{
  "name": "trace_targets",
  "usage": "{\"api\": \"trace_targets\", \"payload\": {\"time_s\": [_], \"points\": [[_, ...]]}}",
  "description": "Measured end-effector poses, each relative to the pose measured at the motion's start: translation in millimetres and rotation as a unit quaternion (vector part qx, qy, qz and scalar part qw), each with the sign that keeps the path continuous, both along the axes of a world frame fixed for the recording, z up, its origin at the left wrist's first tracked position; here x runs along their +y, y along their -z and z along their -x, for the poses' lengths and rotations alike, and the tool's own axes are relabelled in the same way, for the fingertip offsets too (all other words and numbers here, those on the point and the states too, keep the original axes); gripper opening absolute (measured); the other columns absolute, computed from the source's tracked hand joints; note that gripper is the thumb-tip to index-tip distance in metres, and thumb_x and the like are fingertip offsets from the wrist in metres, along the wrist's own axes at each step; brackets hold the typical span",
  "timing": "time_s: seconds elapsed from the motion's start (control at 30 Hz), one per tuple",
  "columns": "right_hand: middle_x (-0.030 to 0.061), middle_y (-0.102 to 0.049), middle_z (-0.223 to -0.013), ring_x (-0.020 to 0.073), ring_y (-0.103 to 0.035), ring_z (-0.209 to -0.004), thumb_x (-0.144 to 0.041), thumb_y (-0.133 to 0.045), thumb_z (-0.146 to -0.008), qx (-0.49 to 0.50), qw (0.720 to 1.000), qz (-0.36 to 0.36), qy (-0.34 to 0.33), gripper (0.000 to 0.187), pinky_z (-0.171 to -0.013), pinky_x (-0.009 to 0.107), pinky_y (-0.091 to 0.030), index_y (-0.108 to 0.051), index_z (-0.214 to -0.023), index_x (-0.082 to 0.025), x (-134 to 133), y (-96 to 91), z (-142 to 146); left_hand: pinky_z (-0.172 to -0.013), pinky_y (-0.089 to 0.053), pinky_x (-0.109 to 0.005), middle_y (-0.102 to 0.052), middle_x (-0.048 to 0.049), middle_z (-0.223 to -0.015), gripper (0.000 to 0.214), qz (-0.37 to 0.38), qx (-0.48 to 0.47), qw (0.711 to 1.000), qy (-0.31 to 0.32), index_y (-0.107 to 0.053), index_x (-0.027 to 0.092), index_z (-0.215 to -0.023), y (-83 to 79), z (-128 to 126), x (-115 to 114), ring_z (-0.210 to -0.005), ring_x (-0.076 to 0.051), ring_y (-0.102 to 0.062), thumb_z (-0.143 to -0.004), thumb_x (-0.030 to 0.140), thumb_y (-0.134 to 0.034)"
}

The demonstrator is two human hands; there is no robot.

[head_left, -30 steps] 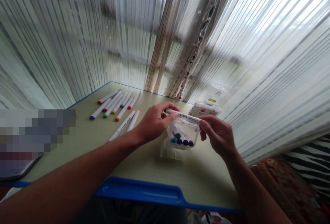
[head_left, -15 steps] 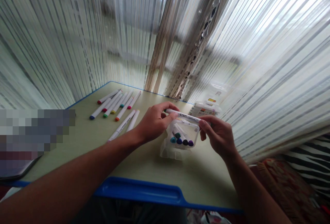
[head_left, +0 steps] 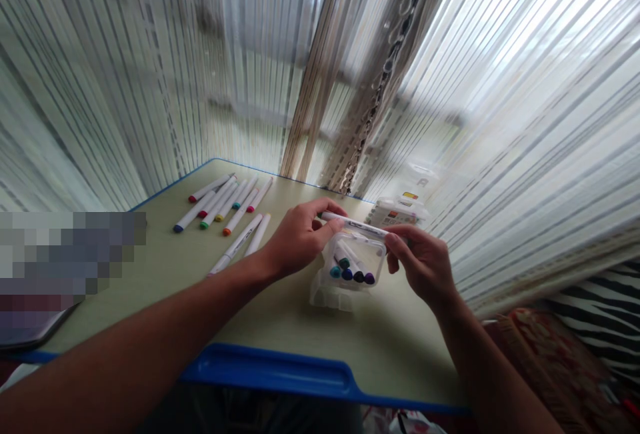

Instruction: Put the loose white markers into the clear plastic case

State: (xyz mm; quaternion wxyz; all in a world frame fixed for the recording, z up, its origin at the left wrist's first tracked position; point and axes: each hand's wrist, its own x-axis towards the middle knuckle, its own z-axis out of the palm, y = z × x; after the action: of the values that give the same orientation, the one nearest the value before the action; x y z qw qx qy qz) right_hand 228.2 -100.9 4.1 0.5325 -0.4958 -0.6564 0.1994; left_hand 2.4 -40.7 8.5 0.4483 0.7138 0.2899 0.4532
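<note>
A white marker pen (head_left: pixel 366 227) lies crosswise between my two hands, with dark print along its barrel. My left hand (head_left: pixel 306 237) pinches its left end between thumb and fingers. On the other end, the thumb and fingers of my right hand (head_left: pixel 423 257) close round it. Just below the pen stands a clear plastic case (head_left: pixel 383 264), holding several markers with teal, blue, black and purple ends (head_left: pixel 347 274) that face me. Behind my right hand is another clear case (head_left: pixel 400 211) with printed labels.
Several white markers (head_left: pixel 219 202) with coloured ends lie at the table's far left, and two more (head_left: pixel 236 245) lie near my left forearm. A blue rim with a tray recess (head_left: pixel 270 371) edges the table (head_left: pixel 165 294). String curtains (head_left: pixel 250 87) hang behind it.
</note>
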Motion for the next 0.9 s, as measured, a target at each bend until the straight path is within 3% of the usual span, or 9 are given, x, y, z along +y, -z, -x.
{"api": "trace_targets", "payload": {"time_s": [0.9], "points": [[-0.0001, -0.065, -0.057, 0.0092, -0.055, -0.039, -0.034, -0.07, -0.09, -0.012, 1.0, -0.002, -0.007, 0.019, -0.037, 0.02, -0.045, -0.072, -0.087, -0.015, -1.2, -1.9, -0.1, -0.054, -0.042, -0.021, -0.058, 0.0019, -0.064, 0.02, -0.01, 0.008, 1.0, -0.006, -0.069, 0.012, -0.097, 0.0, 0.2, -0.4, -0.054, -0.009, -0.052, -0.091, 0.029, -0.061]]}}
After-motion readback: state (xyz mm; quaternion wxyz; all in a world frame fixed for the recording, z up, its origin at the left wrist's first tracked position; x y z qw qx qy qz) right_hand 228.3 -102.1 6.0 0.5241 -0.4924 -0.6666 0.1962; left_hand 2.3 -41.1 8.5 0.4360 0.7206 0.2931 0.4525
